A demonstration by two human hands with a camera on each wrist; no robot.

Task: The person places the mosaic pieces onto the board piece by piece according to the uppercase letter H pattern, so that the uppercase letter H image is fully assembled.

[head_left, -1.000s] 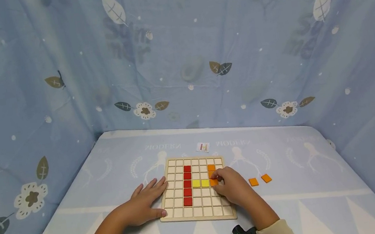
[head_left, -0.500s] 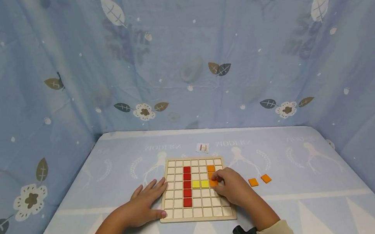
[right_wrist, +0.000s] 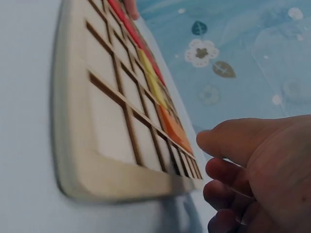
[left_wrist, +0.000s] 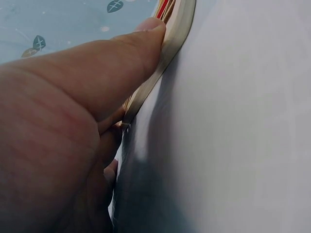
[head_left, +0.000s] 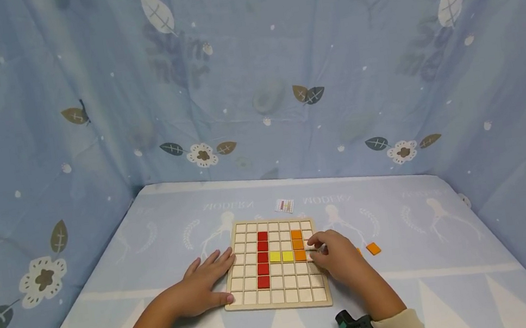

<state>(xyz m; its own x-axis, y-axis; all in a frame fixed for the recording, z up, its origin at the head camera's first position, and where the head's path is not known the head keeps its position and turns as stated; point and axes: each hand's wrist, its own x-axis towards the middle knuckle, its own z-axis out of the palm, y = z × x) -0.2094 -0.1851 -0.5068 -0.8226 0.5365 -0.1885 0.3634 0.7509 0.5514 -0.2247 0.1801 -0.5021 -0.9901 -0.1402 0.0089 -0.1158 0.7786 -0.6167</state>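
Note:
A wooden grid board lies on the table. In it a column of red tiles, two yellow tiles in a row and a column of three orange tiles fill some squares. My left hand rests at the board's left side, fingers spread, with the thumb on the rim in the left wrist view. Over the board's right edge hovers my right hand, fingers loosely bent, nothing seen between thumb and fingertips. In the right wrist view its thumb stands apart from the board.
One loose orange tile lies on the table right of the board; another is mostly hidden behind my right hand. A small printed card with a coloured grid lies beyond the board. Patterned blue curtains surround the table.
My right hand has let go of the lowest orange tile in the column and moved right, now partly covering a loose orange tile. The left hand has stayed still.

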